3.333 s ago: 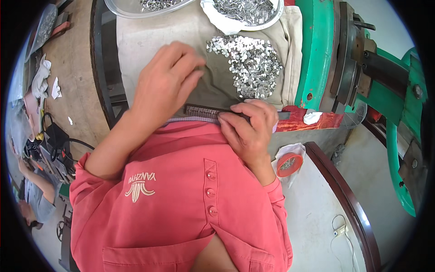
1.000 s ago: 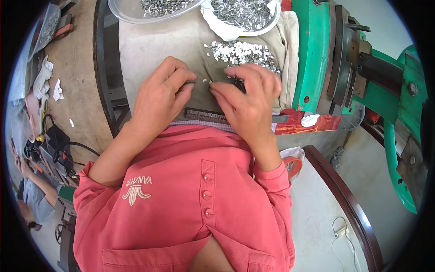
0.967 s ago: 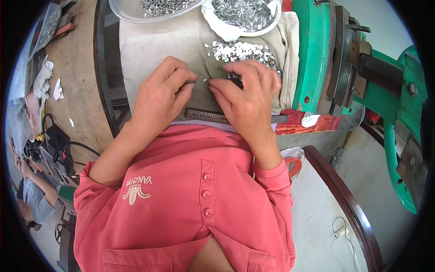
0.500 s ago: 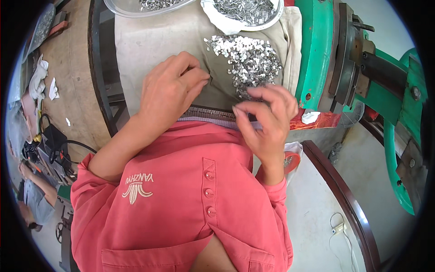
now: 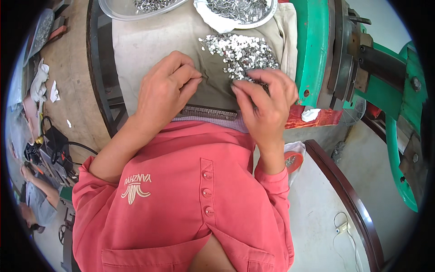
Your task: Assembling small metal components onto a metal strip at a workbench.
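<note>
My left hand (image 5: pixel 168 86) is over the cloth, left of the pile, thumb and forefinger pinched together. Anything between those fingertips is too small to make out. At the near side of a pile of small silvery and dark metal chips (image 5: pixel 240 50) is my right hand (image 5: pixel 268 97). Its thumb and forefinger tips meet, the other fingers curl over the chips, and what the pinch holds cannot be made out. Between my wrists, along the near edge of the cloth, lies a dark narrow strip (image 5: pixel 210 112) with a row of small greyish pieces.
Beyond the grey-beige cloth (image 5: pixel 149 41) stand a clear plastic tub (image 5: pixel 118 14) and a white lined bowl (image 5: pixel 216 20), both with small metal parts. Green machinery (image 5: pixel 311 50) rises on the right. An orange-red dish (image 5: pixel 297 162) sits lower right. Another person (image 5: pixel 41 199) works far left.
My right hand has moved away from me, from the dark strip to the chips, and its fingers have come closer together. My left hand has shifted slightly left, still pinched.
</note>
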### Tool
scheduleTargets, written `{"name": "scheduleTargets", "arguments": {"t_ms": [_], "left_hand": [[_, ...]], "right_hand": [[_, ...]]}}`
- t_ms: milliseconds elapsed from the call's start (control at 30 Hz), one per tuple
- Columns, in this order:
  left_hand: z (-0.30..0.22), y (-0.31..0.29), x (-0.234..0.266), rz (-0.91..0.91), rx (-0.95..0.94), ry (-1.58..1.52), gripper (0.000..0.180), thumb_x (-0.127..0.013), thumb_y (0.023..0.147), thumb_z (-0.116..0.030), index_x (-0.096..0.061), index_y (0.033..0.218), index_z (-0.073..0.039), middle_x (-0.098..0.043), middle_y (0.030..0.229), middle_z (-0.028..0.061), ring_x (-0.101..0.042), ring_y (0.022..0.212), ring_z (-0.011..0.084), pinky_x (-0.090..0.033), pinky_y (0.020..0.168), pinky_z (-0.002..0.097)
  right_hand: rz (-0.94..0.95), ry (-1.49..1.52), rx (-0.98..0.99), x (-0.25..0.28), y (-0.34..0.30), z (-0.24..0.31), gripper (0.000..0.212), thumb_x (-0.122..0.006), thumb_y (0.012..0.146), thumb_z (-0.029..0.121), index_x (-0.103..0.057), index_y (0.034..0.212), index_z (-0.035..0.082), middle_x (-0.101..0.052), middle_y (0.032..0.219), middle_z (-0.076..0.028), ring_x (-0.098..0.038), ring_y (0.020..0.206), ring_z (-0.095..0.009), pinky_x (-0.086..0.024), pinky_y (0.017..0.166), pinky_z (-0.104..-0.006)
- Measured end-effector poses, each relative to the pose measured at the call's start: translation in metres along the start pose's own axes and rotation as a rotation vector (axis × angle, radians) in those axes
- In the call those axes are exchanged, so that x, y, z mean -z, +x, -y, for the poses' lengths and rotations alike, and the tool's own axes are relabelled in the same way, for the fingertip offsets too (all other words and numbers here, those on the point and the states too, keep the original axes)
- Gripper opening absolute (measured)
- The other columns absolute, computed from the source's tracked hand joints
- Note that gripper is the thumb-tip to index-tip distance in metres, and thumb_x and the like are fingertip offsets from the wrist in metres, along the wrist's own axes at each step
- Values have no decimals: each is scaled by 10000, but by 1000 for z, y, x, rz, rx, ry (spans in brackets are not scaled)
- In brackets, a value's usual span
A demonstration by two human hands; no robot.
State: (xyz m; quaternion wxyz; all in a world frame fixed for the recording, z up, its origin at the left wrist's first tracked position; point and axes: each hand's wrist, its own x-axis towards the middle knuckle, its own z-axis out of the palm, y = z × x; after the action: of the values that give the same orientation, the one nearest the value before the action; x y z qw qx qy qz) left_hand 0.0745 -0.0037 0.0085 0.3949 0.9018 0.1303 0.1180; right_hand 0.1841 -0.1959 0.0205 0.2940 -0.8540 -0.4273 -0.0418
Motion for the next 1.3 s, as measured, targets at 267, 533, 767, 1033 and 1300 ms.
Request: {"name": "scheduleTargets", "arguments": {"t_ms": [267, 533, 767, 1033, 1300], "left_hand": [[-1, 0, 1, -11, -31, 21, 134, -767, 767, -33, -652, 836, -37, -614, 913, 51, -630, 791, 272, -506, 662, 389], [3, -3, 3, 30, -76, 19, 143, -775, 778, 6, -689, 890, -17, -626, 930, 76, -626, 787, 236, -494, 658, 328], [1, -4, 4, 34, -78, 37, 157, -772, 760, 17, -680, 882, -20, -629, 938, 82, -630, 825, 258, -498, 686, 343], [2, -8, 5, 54, -49, 11, 155, -763, 768, 20, -675, 890, -18, -626, 959, 91, -626, 884, 270, -501, 744, 347], [2, -7, 6, 66, -68, -9, 157, -765, 773, 21, -672, 893, -18, -630, 958, 88, -627, 885, 260, -500, 748, 340]], "right_hand": [[66, -128, 121, -14, 32, 2, 170, -814, 703, 109, -741, 848, 158, -645, 1085, 25, -562, 1119, -239, -334, 969, -415], [104, 4, 97, -13, 24, 5, 106, -781, 719, 112, -704, 792, 109, -634, 1072, 4, -536, 1146, -253, -331, 992, -450], [153, -16, 126, -10, 29, 3, 108, -793, 714, 118, -718, 790, 131, -631, 1084, 11, -516, 1166, -267, -327, 1004, -450], [136, 23, 65, -4, 22, 2, 151, -824, 703, 111, -730, 813, 155, -644, 1095, 19, -517, 1175, -282, -331, 1003, -444], [133, 189, -98, 17, -30, 13, 192, -849, 671, 119, -727, 813, 163, -646, 1112, 27, -497, 1194, -307, -327, 1003, -426]]}}
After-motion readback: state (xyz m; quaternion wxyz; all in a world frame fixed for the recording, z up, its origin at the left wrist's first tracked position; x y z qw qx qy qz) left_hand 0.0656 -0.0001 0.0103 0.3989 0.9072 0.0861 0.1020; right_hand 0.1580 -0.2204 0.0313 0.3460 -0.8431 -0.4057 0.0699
